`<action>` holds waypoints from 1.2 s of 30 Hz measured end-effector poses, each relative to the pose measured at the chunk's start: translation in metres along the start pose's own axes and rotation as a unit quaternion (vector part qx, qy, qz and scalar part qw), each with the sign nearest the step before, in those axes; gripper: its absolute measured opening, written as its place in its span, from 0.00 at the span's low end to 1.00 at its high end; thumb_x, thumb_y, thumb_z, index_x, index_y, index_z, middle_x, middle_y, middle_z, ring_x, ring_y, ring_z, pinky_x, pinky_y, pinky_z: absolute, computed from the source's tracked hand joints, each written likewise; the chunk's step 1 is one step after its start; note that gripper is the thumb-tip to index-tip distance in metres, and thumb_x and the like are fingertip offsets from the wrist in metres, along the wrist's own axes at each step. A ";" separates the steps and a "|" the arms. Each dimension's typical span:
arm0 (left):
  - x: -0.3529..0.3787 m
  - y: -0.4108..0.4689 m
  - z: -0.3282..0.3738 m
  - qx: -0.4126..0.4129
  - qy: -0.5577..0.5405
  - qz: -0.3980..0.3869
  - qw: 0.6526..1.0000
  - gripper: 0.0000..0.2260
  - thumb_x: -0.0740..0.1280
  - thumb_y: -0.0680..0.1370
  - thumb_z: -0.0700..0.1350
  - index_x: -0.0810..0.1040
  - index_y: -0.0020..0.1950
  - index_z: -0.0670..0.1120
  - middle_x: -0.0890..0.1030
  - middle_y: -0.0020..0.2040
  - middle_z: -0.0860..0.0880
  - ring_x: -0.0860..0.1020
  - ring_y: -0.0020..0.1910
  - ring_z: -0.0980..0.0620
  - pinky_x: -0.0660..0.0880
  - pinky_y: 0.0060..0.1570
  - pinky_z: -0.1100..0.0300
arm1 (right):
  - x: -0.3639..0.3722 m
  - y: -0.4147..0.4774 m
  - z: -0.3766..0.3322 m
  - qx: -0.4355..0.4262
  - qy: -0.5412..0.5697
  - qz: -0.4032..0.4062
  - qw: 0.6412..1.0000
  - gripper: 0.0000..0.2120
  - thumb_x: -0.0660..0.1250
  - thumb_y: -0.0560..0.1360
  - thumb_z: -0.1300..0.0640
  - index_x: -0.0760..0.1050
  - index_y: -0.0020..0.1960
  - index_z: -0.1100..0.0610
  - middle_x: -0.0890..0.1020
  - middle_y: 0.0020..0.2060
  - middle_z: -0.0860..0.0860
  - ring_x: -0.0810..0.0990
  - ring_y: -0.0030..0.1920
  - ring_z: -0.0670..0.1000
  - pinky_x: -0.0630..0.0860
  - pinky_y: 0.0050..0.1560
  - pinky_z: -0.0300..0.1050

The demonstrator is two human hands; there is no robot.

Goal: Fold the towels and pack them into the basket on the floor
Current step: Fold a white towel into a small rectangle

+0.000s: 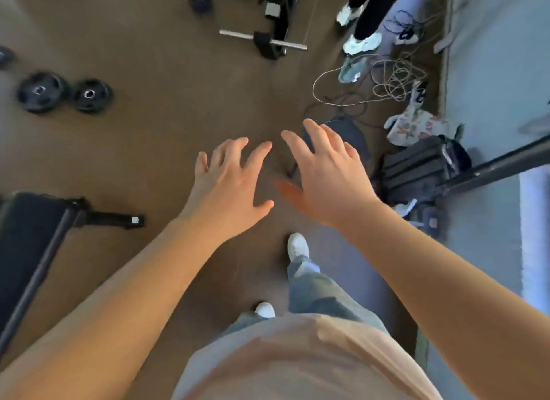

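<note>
Viewed from above, standing on a brown floor (166,131). At mid-scene, the left grip (229,188) stretched forward, palm down, fingers spread and only lightly bent, holding nothing. Just beside it to the right, the right grip (330,176), thumbs close but apart, likewise spread wide and empty, fingertips over a dark rounded thing (354,134) too blurred to name. Right of the right grip and well clear of it, a crumpled patterned cloth (416,128) on the floor, perhaps one of the towels, though impossible to say for certain. Just nearer than the cloth, a dark ribbed container (416,167), too blurred to tell whether the basket or not. Beyond the cloth, tangled cords (393,81); farther still, a second person's legs (372,12) in dark trousers and pale shoes. Along the right edge, a pale blue-grey surface (491,72) crossed by a dark slanting bar (500,164). Far left, two black weight plates (40,91) side by side; at far centre, a steel bar (238,35) with black fittings. Near left, a black padded board (26,230) on a frame. Nearest of all, white shoes (297,245), blue jeans (321,295) and a peach shirt (297,355).
</note>
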State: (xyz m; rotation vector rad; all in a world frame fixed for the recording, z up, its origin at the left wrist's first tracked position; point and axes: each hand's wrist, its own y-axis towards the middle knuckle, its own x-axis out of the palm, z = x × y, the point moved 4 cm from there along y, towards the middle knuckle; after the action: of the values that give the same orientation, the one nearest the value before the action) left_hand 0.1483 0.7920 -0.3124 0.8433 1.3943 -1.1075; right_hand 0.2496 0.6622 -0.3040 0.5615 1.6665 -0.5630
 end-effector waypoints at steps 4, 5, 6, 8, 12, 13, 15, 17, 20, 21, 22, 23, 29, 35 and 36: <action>-0.028 0.043 -0.032 -0.085 -0.013 0.018 0.996 0.44 0.73 0.71 0.66 0.57 0.81 0.54 0.64 0.77 0.43 0.65 0.76 0.40 0.66 0.70 0.36 | -0.012 0.077 -0.003 -0.077 0.016 -0.033 0.996 0.40 0.68 0.74 0.34 0.61 0.80 0.49 0.62 0.79 0.58 0.63 0.77 0.62 0.70 0.68 0.66; -0.034 0.054 -0.041 -0.101 -0.013 0.022 0.995 0.44 0.73 0.71 0.66 0.57 0.81 0.53 0.65 0.77 0.43 0.66 0.75 0.40 0.68 0.69 0.38 | -0.016 0.096 -0.005 -0.100 0.014 -0.039 0.994 0.41 0.67 0.74 0.33 0.60 0.80 0.49 0.61 0.79 0.58 0.61 0.78 0.62 0.69 0.70 0.65; -0.039 0.065 -0.050 -0.116 -0.011 0.022 0.993 0.44 0.72 0.71 0.66 0.57 0.81 0.53 0.64 0.77 0.43 0.65 0.75 0.39 0.68 0.69 0.39 | -0.018 0.116 -0.007 -0.123 0.010 -0.043 0.991 0.41 0.67 0.74 0.33 0.59 0.80 0.49 0.60 0.79 0.58 0.60 0.78 0.62 0.68 0.70 0.65; -0.045 0.084 -0.069 -0.151 -0.011 0.015 0.988 0.44 0.71 0.72 0.66 0.54 0.81 0.54 0.62 0.78 0.43 0.63 0.77 0.40 0.67 0.71 0.40 | -0.024 0.152 -0.011 -0.153 0.001 -0.047 0.987 0.41 0.66 0.75 0.33 0.57 0.81 0.48 0.59 0.80 0.58 0.59 0.79 0.62 0.67 0.71 0.65; -0.051 0.115 -0.109 -0.201 -0.027 0.013 0.979 0.45 0.71 0.72 0.66 0.54 0.82 0.54 0.60 0.79 0.43 0.61 0.78 0.40 0.66 0.71 0.40 | -0.024 0.218 -0.028 -0.185 0.007 -0.068 0.980 0.40 0.65 0.76 0.34 0.55 0.81 0.47 0.57 0.81 0.57 0.57 0.80 0.62 0.65 0.73 0.64; -0.053 0.124 -0.121 -0.214 -0.036 0.020 0.976 0.45 0.72 0.72 0.66 0.54 0.82 0.54 0.60 0.79 0.43 0.60 0.78 0.40 0.65 0.71 0.40 | -0.023 0.236 -0.035 -0.192 0.006 -0.073 0.979 0.40 0.64 0.76 0.34 0.54 0.81 0.47 0.56 0.81 0.57 0.56 0.80 0.62 0.64 0.73 0.64; -0.056 0.144 -0.150 -0.241 -0.061 0.024 0.968 0.45 0.72 0.72 0.65 0.54 0.82 0.55 0.58 0.80 0.44 0.59 0.79 0.41 0.64 0.72 0.40 | -0.020 0.275 -0.052 -0.207 0.002 -0.081 0.975 0.40 0.65 0.76 0.33 0.53 0.82 0.47 0.55 0.81 0.57 0.55 0.80 0.61 0.62 0.74 0.64; -0.057 0.165 -0.182 -0.258 -0.083 0.022 0.962 0.45 0.72 0.72 0.65 0.53 0.82 0.56 0.57 0.80 0.44 0.57 0.80 0.42 0.62 0.74 0.40 | -0.019 0.313 -0.070 -0.219 0.000 -0.090 0.972 0.41 0.65 0.76 0.34 0.53 0.82 0.47 0.54 0.82 0.57 0.54 0.81 0.61 0.62 0.74 0.64; -0.061 0.203 -0.242 -0.264 -0.101 0.027 0.959 0.46 0.71 0.72 0.66 0.51 0.82 0.56 0.56 0.81 0.45 0.56 0.80 0.42 0.60 0.75 0.41 | -0.020 0.380 -0.099 -0.230 -0.007 -0.091 0.969 0.41 0.66 0.76 0.35 0.52 0.82 0.47 0.53 0.82 0.57 0.53 0.81 0.60 0.62 0.75 0.64; -0.064 0.216 -0.265 -0.264 -0.108 0.032 0.958 0.46 0.71 0.73 0.65 0.51 0.83 0.55 0.56 0.81 0.44 0.55 0.80 0.42 0.60 0.75 0.41 | -0.020 0.404 -0.110 -0.230 -0.011 -0.087 0.969 0.41 0.66 0.76 0.35 0.52 0.82 0.47 0.54 0.82 0.57 0.53 0.81 0.60 0.62 0.76 0.63; -0.069 0.231 -0.288 -0.264 -0.113 0.035 0.957 0.46 0.71 0.73 0.65 0.51 0.83 0.55 0.56 0.81 0.44 0.55 0.80 0.43 0.60 0.75 0.41 | -0.022 0.428 -0.121 -0.229 -0.015 -0.083 0.970 0.41 0.67 0.76 0.35 0.52 0.82 0.47 0.54 0.82 0.57 0.54 0.81 0.60 0.62 0.75 0.64; -0.074 0.245 -0.312 -0.263 -0.116 0.035 0.957 0.45 0.71 0.73 0.65 0.51 0.83 0.55 0.56 0.81 0.44 0.55 0.80 0.43 0.59 0.75 0.41 | -0.023 0.452 -0.132 -0.225 -0.018 -0.080 0.971 0.41 0.67 0.76 0.34 0.52 0.82 0.46 0.55 0.82 0.57 0.54 0.81 0.60 0.63 0.75 0.64; -0.110 0.326 -0.441 -0.240 -0.123 0.033 0.962 0.44 0.70 0.75 0.65 0.49 0.83 0.56 0.55 0.81 0.45 0.54 0.81 0.43 0.58 0.77 0.40 | -0.034 0.586 -0.198 -0.203 -0.010 -0.083 0.976 0.41 0.65 0.77 0.34 0.52 0.82 0.46 0.54 0.82 0.56 0.54 0.81 0.60 0.63 0.76 0.63; -0.125 0.423 -0.538 -0.224 -0.132 0.010 0.966 0.44 0.69 0.75 0.65 0.47 0.82 0.57 0.53 0.81 0.46 0.51 0.81 0.45 0.56 0.77 0.43 | -0.035 0.716 -0.227 -0.185 -0.003 -0.089 0.979 0.41 0.65 0.76 0.33 0.52 0.82 0.46 0.56 0.81 0.56 0.55 0.81 0.60 0.63 0.76 0.63; -0.125 0.442 -0.553 -0.223 -0.135 0.006 0.966 0.44 0.69 0.75 0.65 0.47 0.82 0.57 0.53 0.82 0.46 0.51 0.81 0.45 0.55 0.77 0.43 | -0.033 0.741 -0.228 -0.182 -0.001 -0.093 0.979 0.41 0.65 0.76 0.33 0.52 0.82 0.46 0.56 0.81 0.56 0.54 0.81 0.60 0.63 0.76 0.63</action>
State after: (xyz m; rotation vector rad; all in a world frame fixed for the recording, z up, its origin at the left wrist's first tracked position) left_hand 0.4045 1.4632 -0.2868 0.3604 1.3323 -0.8169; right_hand 0.5592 1.3731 -0.2792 0.1390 1.7779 -0.3776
